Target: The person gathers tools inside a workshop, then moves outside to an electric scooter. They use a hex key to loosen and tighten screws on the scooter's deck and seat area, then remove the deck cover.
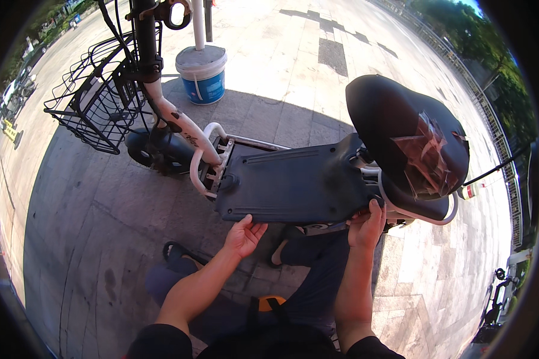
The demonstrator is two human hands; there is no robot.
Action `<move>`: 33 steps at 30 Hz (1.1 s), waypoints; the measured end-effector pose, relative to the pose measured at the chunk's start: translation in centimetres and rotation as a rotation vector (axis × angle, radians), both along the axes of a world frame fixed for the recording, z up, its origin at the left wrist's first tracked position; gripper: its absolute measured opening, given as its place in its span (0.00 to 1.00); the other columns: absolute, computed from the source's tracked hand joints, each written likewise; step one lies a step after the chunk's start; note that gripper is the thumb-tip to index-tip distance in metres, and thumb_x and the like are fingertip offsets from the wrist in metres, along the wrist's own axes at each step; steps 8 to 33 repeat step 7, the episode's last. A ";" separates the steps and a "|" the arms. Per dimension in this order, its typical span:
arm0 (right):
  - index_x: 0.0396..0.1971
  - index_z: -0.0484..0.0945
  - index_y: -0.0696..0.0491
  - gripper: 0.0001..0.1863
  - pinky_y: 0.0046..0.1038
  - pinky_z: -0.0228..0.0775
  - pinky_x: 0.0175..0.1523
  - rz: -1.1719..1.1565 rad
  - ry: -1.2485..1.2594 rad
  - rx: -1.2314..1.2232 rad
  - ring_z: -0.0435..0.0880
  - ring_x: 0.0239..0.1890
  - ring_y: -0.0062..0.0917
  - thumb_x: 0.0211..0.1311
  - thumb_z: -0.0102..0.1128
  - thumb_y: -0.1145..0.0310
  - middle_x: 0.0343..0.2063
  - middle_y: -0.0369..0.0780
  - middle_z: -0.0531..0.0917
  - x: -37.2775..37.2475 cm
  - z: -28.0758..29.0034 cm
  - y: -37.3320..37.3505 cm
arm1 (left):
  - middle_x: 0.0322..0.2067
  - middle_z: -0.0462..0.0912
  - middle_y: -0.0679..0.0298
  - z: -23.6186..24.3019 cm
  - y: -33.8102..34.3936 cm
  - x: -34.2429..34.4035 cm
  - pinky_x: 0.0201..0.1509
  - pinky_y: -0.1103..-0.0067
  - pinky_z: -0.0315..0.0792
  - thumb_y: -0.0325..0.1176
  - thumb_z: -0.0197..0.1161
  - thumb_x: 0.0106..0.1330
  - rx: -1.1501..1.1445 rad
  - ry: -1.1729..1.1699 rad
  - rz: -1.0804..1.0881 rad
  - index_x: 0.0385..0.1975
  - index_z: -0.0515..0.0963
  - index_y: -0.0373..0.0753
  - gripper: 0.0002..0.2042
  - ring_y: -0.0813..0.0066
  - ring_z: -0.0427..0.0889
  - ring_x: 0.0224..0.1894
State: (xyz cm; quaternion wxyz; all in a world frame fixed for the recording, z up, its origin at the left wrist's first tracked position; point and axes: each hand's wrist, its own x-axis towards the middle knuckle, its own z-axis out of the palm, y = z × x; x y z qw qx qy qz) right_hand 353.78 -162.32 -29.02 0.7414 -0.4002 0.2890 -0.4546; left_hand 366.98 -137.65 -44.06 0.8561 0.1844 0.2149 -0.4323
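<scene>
A black plastic footboard cover lies across the white frame of a small electric scooter, slightly askew at its left end. My left hand grips the cover's near edge by the left corner, thumb at the rim and the other fingers partly below it. At the near right corner, my right hand holds the same edge with its fingertips, beneath the seat. Left of the cover, part of the metal frame and its bracket are exposed. What lies under the cover is hidden.
The black seat, patched with torn clear tape, overhangs the cover's right end. A wire basket hangs by the steering column at left. Beyond the scooter stands a blue-and-white bucket with a pole. Paving stones surround everything.
</scene>
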 end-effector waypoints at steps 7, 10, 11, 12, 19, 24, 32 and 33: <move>0.46 0.71 0.51 0.14 0.23 0.68 0.34 0.219 0.053 -0.031 0.77 0.34 0.22 0.60 0.58 0.70 0.35 0.34 0.79 -1.6 1.2 1.5 | 0.48 0.81 0.58 2.6 7.4 -3.7 0.60 0.60 0.74 0.31 0.59 0.68 0.073 -0.001 0.009 0.49 0.75 0.41 0.11 0.61 0.80 0.53; 0.46 0.71 0.51 0.14 0.23 0.68 0.34 0.219 0.053 -0.031 0.77 0.34 0.22 0.60 0.58 0.70 0.35 0.34 0.79 -1.6 1.2 1.5 | 0.48 0.81 0.58 2.6 7.4 -3.7 0.60 0.60 0.74 0.31 0.59 0.68 0.073 -0.001 0.009 0.49 0.75 0.41 0.11 0.61 0.80 0.53; 0.46 0.71 0.51 0.14 0.23 0.68 0.34 0.219 0.053 -0.031 0.77 0.34 0.22 0.60 0.58 0.70 0.35 0.34 0.79 -1.6 1.2 1.5 | 0.48 0.81 0.58 2.6 7.4 -3.7 0.60 0.60 0.74 0.31 0.59 0.68 0.073 -0.001 0.009 0.49 0.75 0.41 0.11 0.61 0.80 0.53; 0.46 0.71 0.51 0.14 0.23 0.68 0.34 0.219 0.053 -0.031 0.77 0.34 0.22 0.60 0.58 0.70 0.35 0.34 0.79 -1.6 1.2 1.5 | 0.48 0.81 0.58 2.6 7.4 -3.7 0.60 0.60 0.74 0.31 0.59 0.68 0.073 -0.001 0.009 0.49 0.75 0.41 0.11 0.61 0.80 0.53; 0.46 0.71 0.51 0.14 0.23 0.68 0.34 0.219 0.053 -0.031 0.77 0.34 0.22 0.60 0.58 0.70 0.35 0.34 0.79 -1.6 1.2 1.5 | 0.48 0.81 0.58 2.6 7.4 -3.7 0.60 0.60 0.74 0.31 0.59 0.68 0.073 -0.001 0.009 0.49 0.75 0.41 0.11 0.61 0.80 0.53; 0.46 0.71 0.51 0.14 0.23 0.68 0.34 0.219 0.053 -0.031 0.77 0.34 0.22 0.60 0.58 0.70 0.35 0.34 0.79 -1.6 1.2 1.5 | 0.48 0.81 0.58 2.6 7.4 -3.7 0.60 0.60 0.74 0.31 0.59 0.68 0.073 -0.001 0.009 0.49 0.75 0.41 0.11 0.61 0.80 0.53; 0.46 0.71 0.51 0.14 0.23 0.68 0.34 0.219 0.053 -0.031 0.77 0.34 0.22 0.60 0.58 0.70 0.35 0.34 0.79 -1.6 1.2 1.5 | 0.48 0.81 0.58 2.6 7.4 -3.7 0.60 0.60 0.74 0.31 0.59 0.68 0.073 -0.001 0.009 0.49 0.75 0.41 0.11 0.61 0.80 0.53; 0.46 0.71 0.51 0.14 0.23 0.68 0.34 0.219 0.053 -0.031 0.77 0.34 0.22 0.60 0.58 0.70 0.35 0.34 0.79 -1.6 1.2 1.5 | 0.48 0.81 0.58 2.6 7.4 -3.7 0.60 0.60 0.74 0.31 0.59 0.68 0.073 -0.001 0.009 0.49 0.75 0.41 0.11 0.61 0.80 0.53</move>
